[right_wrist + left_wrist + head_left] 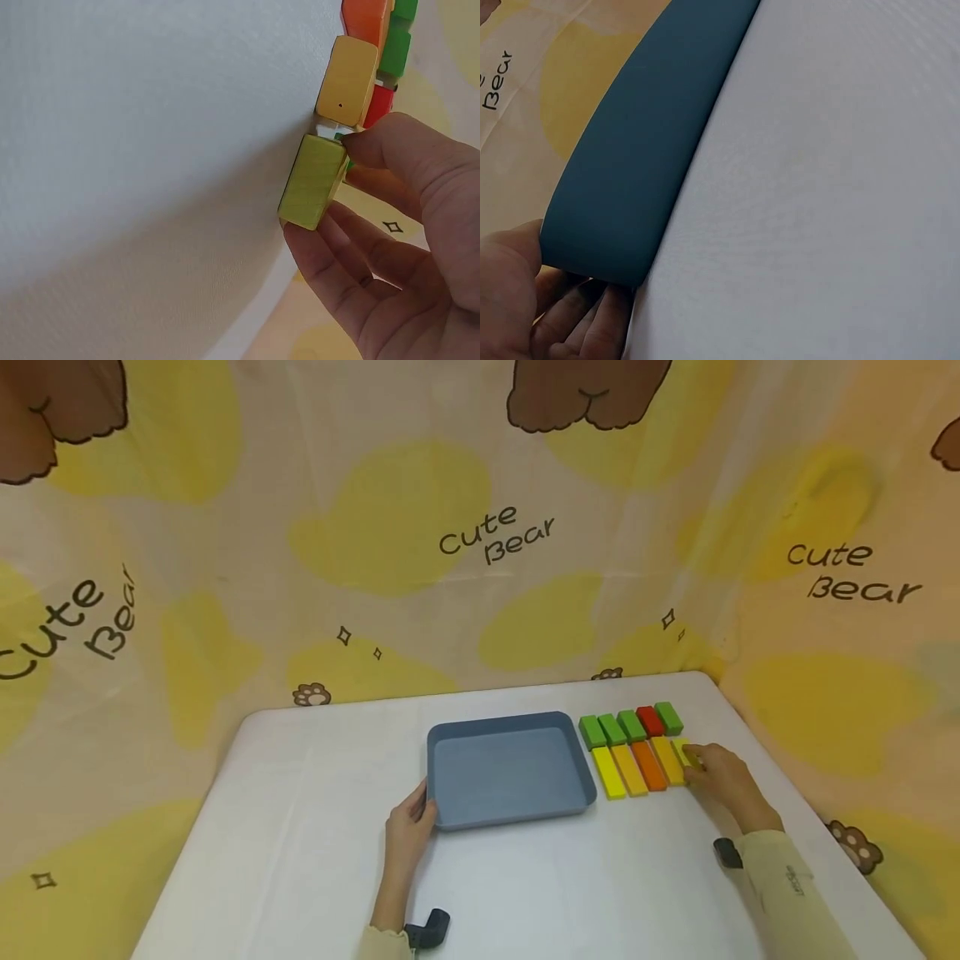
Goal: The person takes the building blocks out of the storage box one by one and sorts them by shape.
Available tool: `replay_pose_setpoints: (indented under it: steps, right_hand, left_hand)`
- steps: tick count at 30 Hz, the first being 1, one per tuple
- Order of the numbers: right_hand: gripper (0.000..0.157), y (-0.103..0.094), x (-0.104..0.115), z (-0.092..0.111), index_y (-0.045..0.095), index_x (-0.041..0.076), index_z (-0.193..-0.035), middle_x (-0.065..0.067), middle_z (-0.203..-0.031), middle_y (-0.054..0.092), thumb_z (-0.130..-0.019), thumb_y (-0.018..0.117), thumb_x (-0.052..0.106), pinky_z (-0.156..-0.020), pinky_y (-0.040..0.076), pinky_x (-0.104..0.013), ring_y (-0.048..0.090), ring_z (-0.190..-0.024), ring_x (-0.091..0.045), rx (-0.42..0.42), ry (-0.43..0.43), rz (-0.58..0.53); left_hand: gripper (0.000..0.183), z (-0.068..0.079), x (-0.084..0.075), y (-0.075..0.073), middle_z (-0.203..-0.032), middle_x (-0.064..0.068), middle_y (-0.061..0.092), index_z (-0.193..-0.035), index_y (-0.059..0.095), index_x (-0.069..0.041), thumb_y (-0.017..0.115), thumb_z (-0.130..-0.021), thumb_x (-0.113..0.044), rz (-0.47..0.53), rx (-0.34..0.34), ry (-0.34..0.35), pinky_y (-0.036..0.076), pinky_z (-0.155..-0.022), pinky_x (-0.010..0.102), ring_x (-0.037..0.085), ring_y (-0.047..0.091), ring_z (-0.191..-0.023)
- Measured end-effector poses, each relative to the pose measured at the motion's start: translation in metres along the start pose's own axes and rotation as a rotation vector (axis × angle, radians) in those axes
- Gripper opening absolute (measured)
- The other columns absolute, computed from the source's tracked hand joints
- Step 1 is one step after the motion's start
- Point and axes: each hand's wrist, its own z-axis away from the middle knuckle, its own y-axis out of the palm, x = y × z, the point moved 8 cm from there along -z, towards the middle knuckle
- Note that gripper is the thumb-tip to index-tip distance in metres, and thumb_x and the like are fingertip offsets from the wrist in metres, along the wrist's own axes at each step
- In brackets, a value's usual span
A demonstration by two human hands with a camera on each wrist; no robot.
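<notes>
A grey-blue rectangular tray (512, 777) rests on the white table with nothing in it. My left hand (408, 831) grips its front left corner, the thumb against the outside of the wall and the fingers curled by the lower edge, as the left wrist view shows of the tray wall (630, 150). At the right end of the front row of blocks, my right hand (723, 781) pinches a yellow-green block (311, 184) between thumb and fingers. Beside that block stands a yellow-orange block (347, 79), a small gap apart from it.
Right of the tray, a front row holds a yellow block (609, 773), an orange block (649, 767) and others. Behind it runs a row of green blocks (592, 732) with one red block (650, 721). A printed cloth (390, 527) hangs around the table (315, 827).
</notes>
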Motion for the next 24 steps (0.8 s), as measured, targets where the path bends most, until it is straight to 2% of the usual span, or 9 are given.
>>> replay_pose_setpoints:
  steps: [5, 10, 19, 22, 24]
  right_hand:
    - [0.051, -0.006, -0.002, -0.003, 0.052, -0.014, -0.13, -0.035, -0.119, 0.059, -0.089, 0.065, 0.014, -0.093, 0.049, -0.063, 0.058, -0.101, -0.044, 0.01, 0.029, -0.002]
    - [0.052, -0.006, -0.002, -0.005, 0.049, -0.013, -0.133, -0.037, -0.127, 0.054, -0.092, 0.063, 0.015, -0.1, 0.044, -0.066, 0.053, -0.112, -0.05, 0.011, 0.033, -0.007]
    - [0.051, 0.001, -0.002, -0.006, 0.047, -0.015, -0.134, -0.039, -0.129, 0.052, -0.092, 0.059, 0.013, -0.104, 0.041, -0.067, 0.049, -0.118, -0.054, 0.022, 0.046, -0.013]
    - [0.049, 0.003, -0.002, -0.005, 0.049, -0.015, -0.132, -0.04, -0.127, 0.053, -0.091, 0.058, 0.011, -0.102, 0.042, -0.068, 0.049, -0.116, -0.056, -0.008, 0.033, 0.0]
    - [0.046, 0.001, 0.0, -0.002, 0.051, -0.014, -0.131, -0.041, -0.127, 0.051, -0.092, 0.054, 0.009, -0.101, 0.041, -0.069, 0.047, -0.115, -0.059, -0.078, 0.021, 0.018]
  left_hand:
    - [0.044, -0.005, -0.007, 0.001, -0.135, 0.019, 0.058, -0.138, 0.054, -0.004, 0.057, -0.095, -0.011, 0.007, -0.001, 0.011, 0.052, -0.1, 0.033, 0.03, 0.059, -0.124]
    - [0.044, -0.008, -0.011, 0.0, -0.135, 0.018, 0.059, -0.138, 0.055, -0.004, 0.057, -0.094, -0.012, -0.007, -0.012, 0.018, 0.053, -0.099, 0.033, 0.03, 0.06, -0.123]
    - [0.044, -0.001, -0.003, 0.0, -0.137, 0.018, 0.057, -0.138, 0.054, -0.005, 0.057, -0.095, -0.014, -0.006, -0.014, -0.023, 0.052, -0.1, 0.033, 0.031, 0.057, -0.126]
    - [0.044, 0.0, -0.002, 0.001, -0.137, 0.018, 0.057, -0.138, 0.055, -0.004, 0.057, -0.095, -0.014, -0.003, -0.013, -0.018, 0.052, -0.099, 0.033, 0.031, 0.057, -0.126]
    - [0.044, 0.0, -0.001, 0.002, -0.138, 0.019, 0.056, -0.138, 0.054, -0.004, 0.057, -0.095, -0.014, -0.002, -0.003, -0.016, 0.052, -0.099, 0.033, 0.031, 0.057, -0.126]
